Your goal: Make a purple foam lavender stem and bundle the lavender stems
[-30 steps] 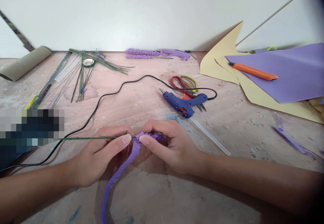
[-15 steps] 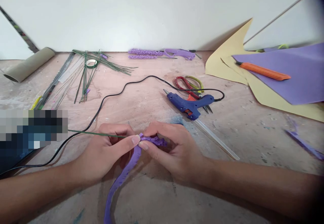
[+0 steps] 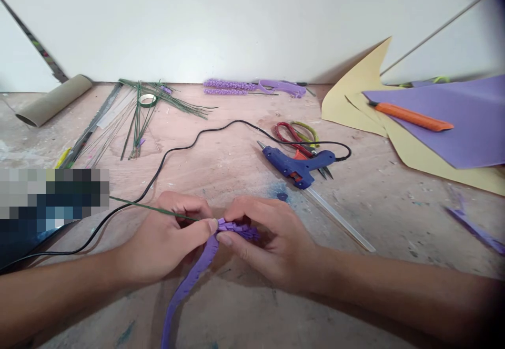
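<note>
My left hand (image 3: 169,236) is closed, its thumb and forefinger pinching a thin green wire stem (image 3: 158,210) where purple foam fringe wraps round it. The stem runs off to the left behind that hand's fingers. On the right end of the stem sits the wound purple flower head (image 3: 239,229), its small cut tabs sticking out. My right hand (image 3: 268,233) curls about this head, thumb below and forefinger above, fingertips at its left end. From the pinch, the loose fringed purple strip (image 3: 189,280) hangs down toward the lower edge of the view.
A blue glue gun (image 3: 294,166) with a clear stick lies beyond my right hand, beside red-and-yellow-handled scissors (image 3: 286,131). Its black cord (image 3: 160,165) crosses leftward. Behind are green wires (image 3: 185,106), tape (image 3: 148,101) and finished purple stems (image 3: 226,84). An orange cutter (image 3: 414,116) rests on foam sheets.
My right thumb and forefinger have spread slightly apart around the flower head, showing more of its tabs. The head and stem tip sit a little lower. The view has shifted slightly.
</note>
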A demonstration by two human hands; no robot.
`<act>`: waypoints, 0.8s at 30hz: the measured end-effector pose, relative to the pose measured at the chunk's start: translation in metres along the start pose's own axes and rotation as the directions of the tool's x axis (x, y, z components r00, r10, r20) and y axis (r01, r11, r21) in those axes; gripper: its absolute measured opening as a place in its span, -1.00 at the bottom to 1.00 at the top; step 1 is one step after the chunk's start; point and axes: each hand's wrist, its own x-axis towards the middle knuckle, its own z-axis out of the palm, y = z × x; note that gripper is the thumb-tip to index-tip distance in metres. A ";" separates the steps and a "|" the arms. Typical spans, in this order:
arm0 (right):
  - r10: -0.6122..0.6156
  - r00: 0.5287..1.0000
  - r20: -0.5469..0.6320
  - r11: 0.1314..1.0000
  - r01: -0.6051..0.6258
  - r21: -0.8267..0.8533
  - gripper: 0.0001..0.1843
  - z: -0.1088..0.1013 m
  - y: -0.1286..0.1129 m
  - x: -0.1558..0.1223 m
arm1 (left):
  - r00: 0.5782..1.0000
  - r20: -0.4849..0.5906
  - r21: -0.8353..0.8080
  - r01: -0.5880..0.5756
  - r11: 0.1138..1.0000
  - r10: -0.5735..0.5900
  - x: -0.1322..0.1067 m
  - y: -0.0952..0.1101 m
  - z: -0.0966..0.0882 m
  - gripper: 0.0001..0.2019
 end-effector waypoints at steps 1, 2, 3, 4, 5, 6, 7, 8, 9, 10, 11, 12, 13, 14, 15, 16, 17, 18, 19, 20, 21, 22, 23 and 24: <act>0.010 1.000 0.007 1.000 -0.010 -0.002 -0.89 0.000 0.000 0.000 | 1.000 0.015 -0.012 0.008 1.000 -0.007 0.000 -0.001 0.000 -0.70; 0.020 1.000 0.012 1.000 -0.020 -0.003 -0.88 0.000 0.000 -0.001 | 1.000 0.028 -0.041 0.013 0.999 -0.011 0.000 -0.002 0.000 -0.70; 0.031 0.999 0.018 1.000 -0.031 -0.002 -0.88 0.000 0.001 -0.001 | 0.999 0.040 -0.088 0.018 0.996 -0.014 0.000 -0.004 -0.001 -0.70; 0.039 0.999 0.021 0.999 -0.039 0.001 -0.88 0.000 0.001 -0.002 | 0.998 0.054 -0.154 0.030 0.988 -0.022 -0.001 -0.006 0.000 -0.69; 0.044 0.999 0.021 0.999 -0.044 0.007 -0.87 0.001 0.001 -0.002 | 0.997 0.074 -0.233 0.046 0.971 -0.029 -0.001 -0.008 0.000 -0.69; 0.043 0.999 0.017 0.999 -0.043 0.015 -0.87 0.001 0.001 -0.002 | 0.995 0.096 -0.312 0.065 0.948 -0.037 -0.002 -0.010 0.000 -0.70; 0.040 0.999 0.010 0.999 -0.040 0.020 -0.87 0.000 0.000 -0.002 | 0.993 0.112 -0.372 0.080 0.925 -0.041 -0.002 -0.012 0.000 -0.71; 0.042 0.999 0.009 0.999 -0.042 0.018 -0.87 -0.001 -0.001 -0.001 | 0.992 0.117 -0.404 0.082 0.911 -0.037 -0.002 -0.014 0.000 -0.72; 0.050 0.999 0.022 0.999 -0.050 0.009 -0.89 -0.004 -0.002 0.001 | 0.993 0.111 -0.412 0.071 0.908 -0.027 -0.002 -0.015 0.001 -0.74; 0.058 0.997 0.050 0.998 -0.057 -0.005 -0.91 -0.009 -0.003 0.004 | 0.995 0.095 -0.408 0.050 0.912 -0.013 -0.002 -0.016 0.000 -0.74; 0.069 0.993 0.091 0.997 -0.066 -0.031 -0.90 -0.016 -0.004 0.008 | 0.998 0.067 -0.394 0.025 0.919 0.002 -0.001 -0.016 0.000 -0.75; 0.081 0.987 0.140 0.994 -0.070 -0.078 -0.86 -0.024 -0.003 0.012 | 0.999 0.033 -0.377 0.000 0.926 0.014 0.000 -0.016 0.000 -0.75; 0.086 0.980 0.178 0.988 -0.060 -0.143 -0.81 -0.035 0.000 0.017 | 1.000 -0.007 -0.360 -0.024 0.933 0.023 0.001 -0.015 -0.001 -0.75; 0.094 0.975 0.199 0.969 -0.044 -0.244 -0.76 -0.048 0.004 0.022 | 0.999 -0.047 -0.339 -0.042 0.940 0.027 0.002 -0.014 -0.002 -0.75; 0.085 0.977 0.197 0.930 -0.007 -0.369 -0.75 -0.062 0.010 0.026 | 0.996 -0.082 -0.315 -0.056 0.948 0.031 0.003 -0.014 -0.003 -0.75; 0.069 0.982 0.177 0.868 0.028 -0.496 -0.77 -0.076 0.019 0.029 | 0.993 -0.110 -0.290 -0.064 0.955 0.034 0.005 -0.013 -0.003 -0.74; 0.055 0.984 0.170 0.793 0.060 -0.607 -0.79 -0.090 0.028 0.031 | 0.991 -0.127 -0.266 -0.069 0.962 0.036 0.005 -0.012 -0.004 -0.73; 0.059 0.984 0.166 0.717 0.074 -0.693 -0.82 -0.103 0.038 0.032 | 0.990 -0.136 -0.245 -0.071 0.967 0.039 0.006 -0.011 -0.005 -0.71; 0.038 0.982 0.186 0.670 0.114 -0.734 -0.86 -0.115 0.048 0.032 | 0.989 -0.139 -0.230 -0.074 0.970 0.042 0.007 -0.011 -0.006 -0.70; 0.047 0.979 0.200 0.653 0.121 -0.747 -0.86 -0.125 0.057 0.030 | 0.989 -0.139 -0.217 -0.076 0.973 0.046 0.007 -0.011 -0.007 -0.68; 0.063 0.971 0.232 0.649 0.137 -0.748 -0.86 -0.133 0.066 0.028 | 0.988 -0.143 -0.206 -0.079 0.975 0.050 0.007 -0.011 -0.007 -0.68; 0.070 0.962 0.262 0.672 0.149 -0.726 -0.82 -0.140 0.073 0.025 | 0.988 -0.146 -0.192 -0.080 0.978 0.052 0.008 -0.011 -0.008 -0.67; 0.055 0.972 0.230 0.728 0.118 -0.675 -0.77 -0.145 0.078 0.021 | 0.987 -0.149 -0.180 -0.082 0.980 0.056 0.008 -0.011 -0.008 -0.66; 0.017 0.991 0.133 0.804 0.065 -0.591 -0.73 -0.149 0.083 0.018 | 0.987 -0.150 -0.169 -0.084 0.982 0.059 0.008 -0.011 -0.008 -0.66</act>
